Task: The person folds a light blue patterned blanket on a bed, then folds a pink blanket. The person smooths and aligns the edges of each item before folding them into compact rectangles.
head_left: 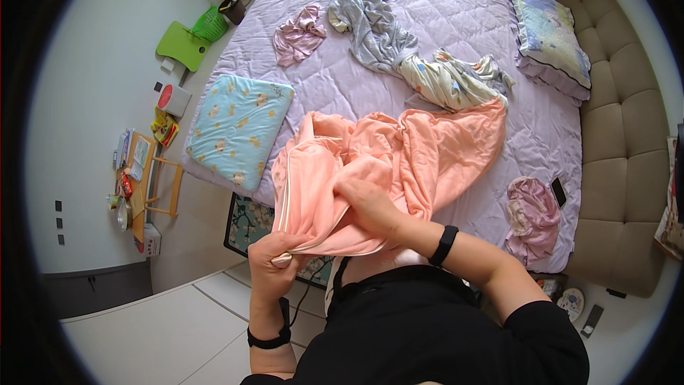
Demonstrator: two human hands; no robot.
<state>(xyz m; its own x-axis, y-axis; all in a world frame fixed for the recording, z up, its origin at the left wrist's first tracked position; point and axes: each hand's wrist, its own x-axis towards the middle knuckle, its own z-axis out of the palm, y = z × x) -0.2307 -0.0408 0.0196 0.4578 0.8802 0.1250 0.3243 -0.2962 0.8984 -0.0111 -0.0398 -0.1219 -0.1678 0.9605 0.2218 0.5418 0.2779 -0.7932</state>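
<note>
Two hands on a gathered peach cloth

Closest to the body, the left hand is clamped on the near-left corner of the peach cloth, fingers wrapped around its pale-edged hem. The right hand presses into the folds just beyond; its fingertips are hidden, so whether they pinch cloth I cannot tell.

From the left grip, the cloth runs away and rightward, its long axis slanting over the bed toward the headboard; the right hand is nearer the bulk. It looks soft and rumpled, deeply pleated, with white piping along the left edge, smoother at the far right.

Beyond its left side lies a blue patterned pillow; past its far edge, a printed cloth and a grey garment.
</note>
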